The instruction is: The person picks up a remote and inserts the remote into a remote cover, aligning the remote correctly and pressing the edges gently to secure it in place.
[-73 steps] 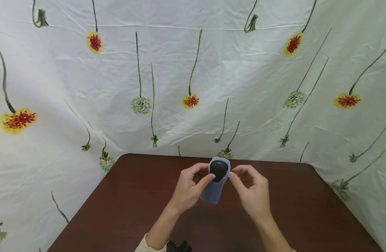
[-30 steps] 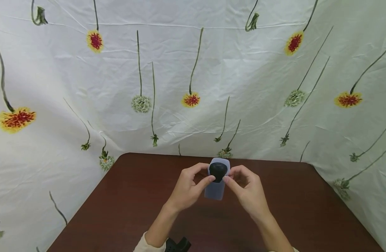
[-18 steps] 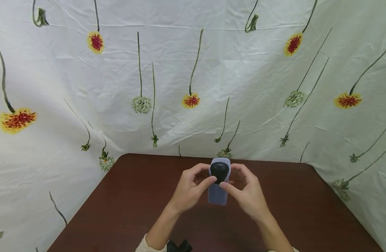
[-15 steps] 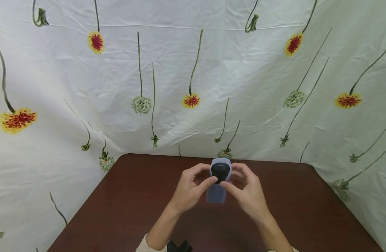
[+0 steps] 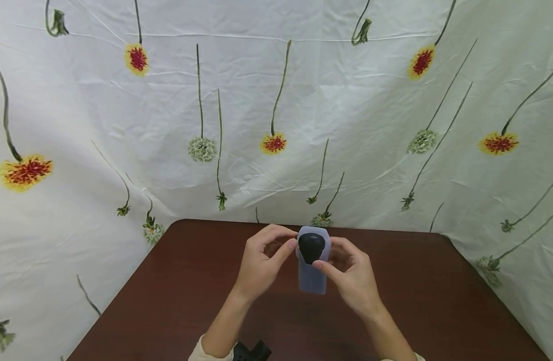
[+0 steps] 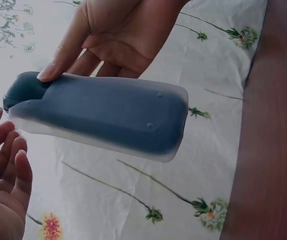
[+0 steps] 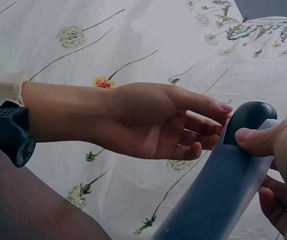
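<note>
A dark device point(image 5: 311, 247) with a rounded black end sits in a translucent bluish sleeve point(image 5: 312, 279), held up above the table. The black end shows through the sleeve's opening. My right hand point(image 5: 355, 278) grips the sleeved device from the right, its thumb lying at the lower rim of the opening, its other fingers behind. At the left edge of the opening, my left hand point(image 5: 258, 263) pinches the sleeve's rim between thumb and index finger. The left wrist view shows the long body of the sleeve point(image 6: 108, 115); in the right wrist view the black end point(image 7: 251, 117) protrudes from it.
Beneath the hands is a dark red-brown table point(image 5: 204, 271) with rounded far corners. A white cloth point(image 5: 240, 110) printed with flowers hangs behind and at both sides. A black wrist mount point(image 5: 252, 352) sits by the left sleeve cuff.
My left thumb has slid off the black end to the left edge of the sleeve, and the left hand has moved left and slightly up. The right hand keeps its grip.
</note>
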Demonstrator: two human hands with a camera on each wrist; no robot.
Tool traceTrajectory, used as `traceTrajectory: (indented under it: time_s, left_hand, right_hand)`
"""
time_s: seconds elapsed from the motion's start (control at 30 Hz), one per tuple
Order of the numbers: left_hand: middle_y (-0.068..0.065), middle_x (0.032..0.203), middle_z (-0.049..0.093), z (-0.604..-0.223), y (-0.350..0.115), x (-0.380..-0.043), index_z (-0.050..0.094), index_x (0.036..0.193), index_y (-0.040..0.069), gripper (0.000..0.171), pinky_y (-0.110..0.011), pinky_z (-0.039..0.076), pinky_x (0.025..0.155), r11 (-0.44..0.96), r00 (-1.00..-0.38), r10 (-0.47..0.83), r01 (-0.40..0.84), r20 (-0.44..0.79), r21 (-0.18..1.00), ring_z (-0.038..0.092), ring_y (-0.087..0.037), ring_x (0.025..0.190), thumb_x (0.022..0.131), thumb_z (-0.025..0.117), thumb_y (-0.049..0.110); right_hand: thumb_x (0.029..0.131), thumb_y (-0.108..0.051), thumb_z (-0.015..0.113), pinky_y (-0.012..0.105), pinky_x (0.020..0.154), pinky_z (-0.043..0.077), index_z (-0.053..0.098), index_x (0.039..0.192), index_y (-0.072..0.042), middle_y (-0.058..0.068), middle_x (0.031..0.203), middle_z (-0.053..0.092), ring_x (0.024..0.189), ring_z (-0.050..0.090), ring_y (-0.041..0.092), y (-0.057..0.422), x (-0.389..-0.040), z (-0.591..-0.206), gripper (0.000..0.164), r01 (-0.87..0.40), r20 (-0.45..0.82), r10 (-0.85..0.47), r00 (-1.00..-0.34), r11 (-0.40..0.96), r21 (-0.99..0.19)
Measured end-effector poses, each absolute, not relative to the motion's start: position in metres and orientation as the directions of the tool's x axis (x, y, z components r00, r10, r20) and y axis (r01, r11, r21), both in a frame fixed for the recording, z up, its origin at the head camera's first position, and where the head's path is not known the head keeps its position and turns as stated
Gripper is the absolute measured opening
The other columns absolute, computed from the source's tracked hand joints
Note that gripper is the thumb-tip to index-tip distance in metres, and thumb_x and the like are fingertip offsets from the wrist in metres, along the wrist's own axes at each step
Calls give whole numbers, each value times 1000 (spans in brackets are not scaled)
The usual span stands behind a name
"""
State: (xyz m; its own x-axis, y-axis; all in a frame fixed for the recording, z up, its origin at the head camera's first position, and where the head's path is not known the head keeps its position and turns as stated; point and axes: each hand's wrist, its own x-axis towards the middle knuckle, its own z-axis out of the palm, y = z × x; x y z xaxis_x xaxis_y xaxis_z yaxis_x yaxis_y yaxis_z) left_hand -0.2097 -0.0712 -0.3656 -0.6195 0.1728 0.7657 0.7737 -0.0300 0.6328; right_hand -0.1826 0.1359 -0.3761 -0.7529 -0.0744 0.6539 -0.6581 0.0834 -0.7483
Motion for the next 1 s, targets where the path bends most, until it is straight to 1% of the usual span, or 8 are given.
traceTrajectory:
  time_s: [0.13, 0.3, 0.37, 0.53, 0.63, 0.8, 1.0]
  left_hand:
    - [-6, 102, 70, -365, -72, -210, 77, 108, 4, 14, -34, 58, 79, -44, -644, 207, 745, 736, 665, 66, -27, 90, 101, 66, 1]
    - [-7, 96, 69, -364, -74, -212, 77, 99, 2, 15, -41, 58, 77, -65, -684, 248, 695, 686, 716, 63, -24, 86, 103, 63, 4]
    - [-7, 94, 68, -364, -75, -213, 77, 97, 2, 16, -42, 58, 77, -82, -692, 273, 676, 669, 733, 62, -23, 86, 103, 63, 5]
    - [-10, 93, 68, -362, -78, -214, 76, 98, 1, 16, -39, 56, 79, -177, -685, 343, 624, 642, 761, 61, -23, 87, 104, 62, 5]
    - [-11, 92, 68, -361, -81, -215, 75, 98, -1, 15, -38, 53, 78, -219, -680, 376, 595, 629, 774, 60, -23, 88, 104, 62, 6]
    - [-9, 93, 70, -361, -84, -217, 75, 98, -2, 14, -41, 51, 77, -241, -683, 400, 565, 611, 789, 60, -22, 91, 103, 63, 5]
    - [-9, 93, 70, -359, -85, -218, 74, 98, -3, 13, -33, 52, 76, -250, -675, 397, 572, 621, 781, 60, -21, 88, 103, 63, 3]
  right_hand:
    - [83, 11, 80, 31, 77, 58, 68, 117, 2, 13, 101, 75, 88, 71, 20, 134, -182, -377, 38, -667, 661, -88, -745, 76, -742]
    - [84, 10, 80, 30, 81, 58, 69, 118, 0, 11, 106, 76, 93, 72, 20, 133, -182, -378, 38, -693, 687, -92, -720, 83, -716]
    - [84, 10, 80, 29, 81, 57, 69, 118, -1, 11, 106, 76, 94, 72, 20, 133, -183, -378, 38, -702, 697, -88, -712, 88, -706]
    - [83, 11, 81, 28, 80, 57, 70, 117, -2, 10, 105, 76, 93, 71, 19, 132, -183, -379, 38, -707, 704, -73, -707, 96, -700]
    - [82, 11, 81, 27, 79, 56, 70, 116, -3, 9, 103, 75, 91, 71, 18, 130, -183, -380, 39, -709, 707, -64, -705, 101, -698]
    - [80, 12, 82, 26, 75, 55, 71, 115, -4, 7, 100, 75, 87, 69, 17, 128, -184, -380, 40, -722, 721, -57, -691, 118, -682]
    - [80, 13, 82, 26, 72, 56, 71, 116, -3, 8, 101, 75, 86, 69, 16, 126, -183, -379, 41, -728, 727, -60, -684, 119, -675]
